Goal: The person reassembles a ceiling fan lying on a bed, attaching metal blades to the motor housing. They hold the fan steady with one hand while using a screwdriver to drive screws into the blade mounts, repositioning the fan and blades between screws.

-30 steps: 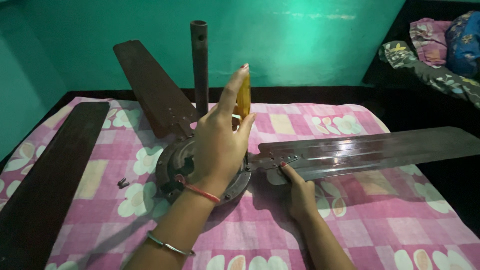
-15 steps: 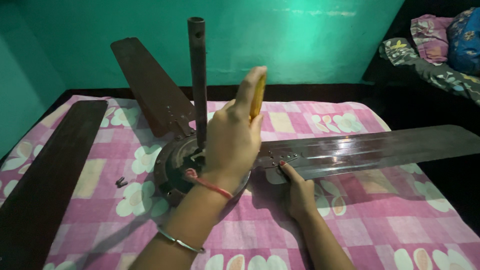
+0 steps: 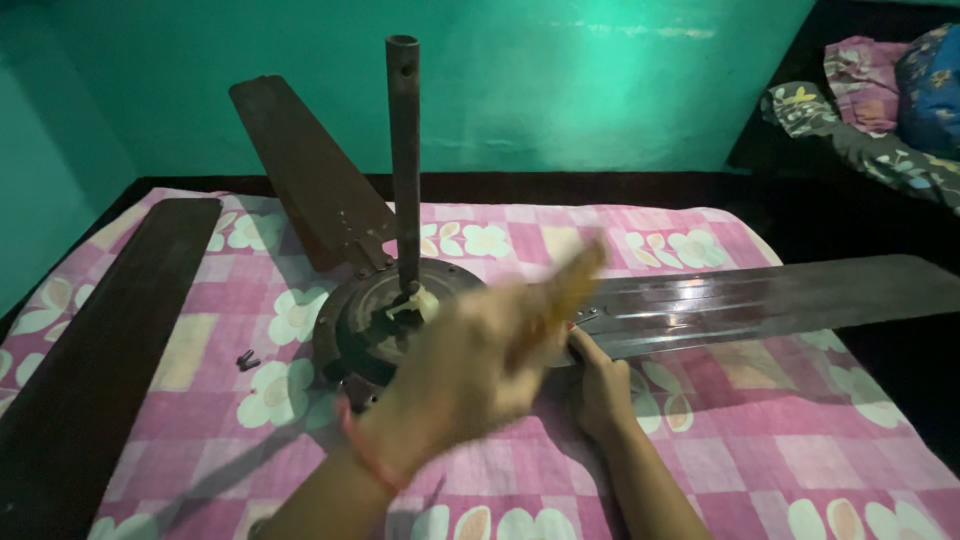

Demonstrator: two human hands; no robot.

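Bedding in a pink check with white flowers [image 3: 760, 450] covers the bed and carries a dismantled ceiling fan, a soft base that keeps the parts from sliding. A loose dark blade [image 3: 95, 350] lies flat along the left edge, apart from the rest. A silvery blade [image 3: 780, 300] stretches right from the hub, and a brown blade [image 3: 310, 175] angles up behind it. The round motor housing [image 3: 365, 325] sits in the middle with its downrod [image 3: 404, 150] standing upright. The left hand [image 3: 470, 375] hangs over the housing, blurred, its grip clenched on a yellow-handled tool [image 3: 560, 295] (probably a screwdriver, though the tip is hidden). The right hand [image 3: 603, 390] presses the root of the silvery blade just beside the housing, seemingly to steady it; I cannot tell whether its grip is closed. Two small dark screws [image 3: 246, 359] lie on the bedding, left of the housing.
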